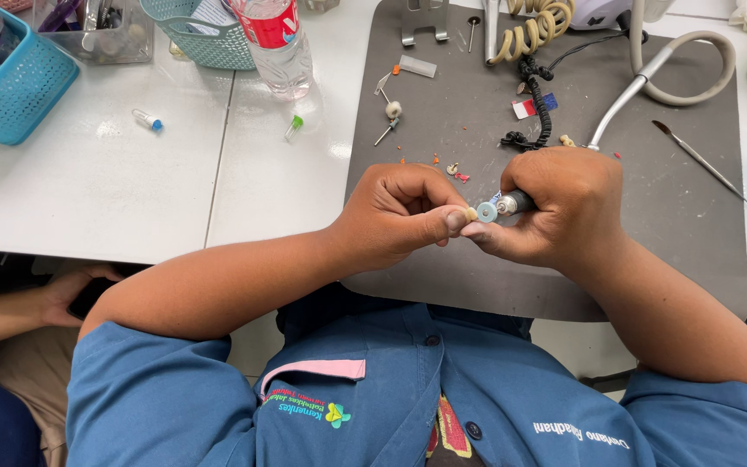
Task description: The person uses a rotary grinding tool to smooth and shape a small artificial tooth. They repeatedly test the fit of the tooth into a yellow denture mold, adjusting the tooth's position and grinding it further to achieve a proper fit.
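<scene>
White table [131,190] stretches in front of you, with a dark grey mat [693,251] laid over its right half. Your left hand [399,216] is curled nearly closed above the mat's near edge, thumb and forefinger pinching a small pale piece [471,213]. Your right hand [555,216] is wrapped tight round a rotary handpiece [512,204], whose metal nose pokes out toward the left hand. A little light-blue disc [487,212] sits at its tip, right against the pale piece. From behind your right hand a black coiled cord [539,112] runs up the mat. Small burs and orange specks [388,112] lie scattered on the mat beyond your knuckles, and a thin brush [702,163] lies well off to the right. A clear plastic bottle [278,47] with a red label stands on the table near two teal baskets [19,86]. Another person's hand [75,290] holds a dark phone at the lower left.
</scene>
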